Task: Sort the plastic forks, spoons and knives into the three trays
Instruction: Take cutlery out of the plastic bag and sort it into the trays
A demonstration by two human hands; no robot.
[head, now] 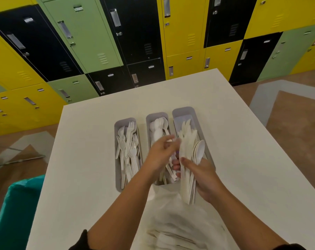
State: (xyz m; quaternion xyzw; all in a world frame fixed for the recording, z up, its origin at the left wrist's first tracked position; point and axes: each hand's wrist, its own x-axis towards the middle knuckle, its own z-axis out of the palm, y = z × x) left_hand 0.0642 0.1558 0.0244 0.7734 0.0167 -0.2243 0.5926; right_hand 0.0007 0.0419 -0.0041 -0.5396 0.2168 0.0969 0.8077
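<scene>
White tabletop [243, 141] carries the whole job, with a wall of yellow, green and black lockers [91, 42] behind it. Nearest, below both wrists, a thin translucent bag [180, 226] lies on the table with more pale cutlery showing dimly through it.

Just above that, the right hand [205, 179] is wrapped around a thick mixed bundle [189, 170] of knives and spoons, handles down, spoon bowls fanned at the top. To its left, the left hand [160, 156] is blurred; its fingers are curled and seem to pinch one white piece drawn from the bundle, though which kind I cannot tell.

Under and beyond the left hand sits the middle tray [155, 117] with spoons. Left of it is the fork tray [123, 121], well filled. Beyond the right hand stands the knife tray [183, 110], knives leaning inside.

The main risk, I judge, is the bundle itself: it is smooth plastic, held in one fist, and pulling one piece out could drag neighbours loose, dropping spoons into the knife tray directly beneath. A second risk is misfiling, since white on white in motion makes a knife handle and a spoon handle look alike.
</scene>
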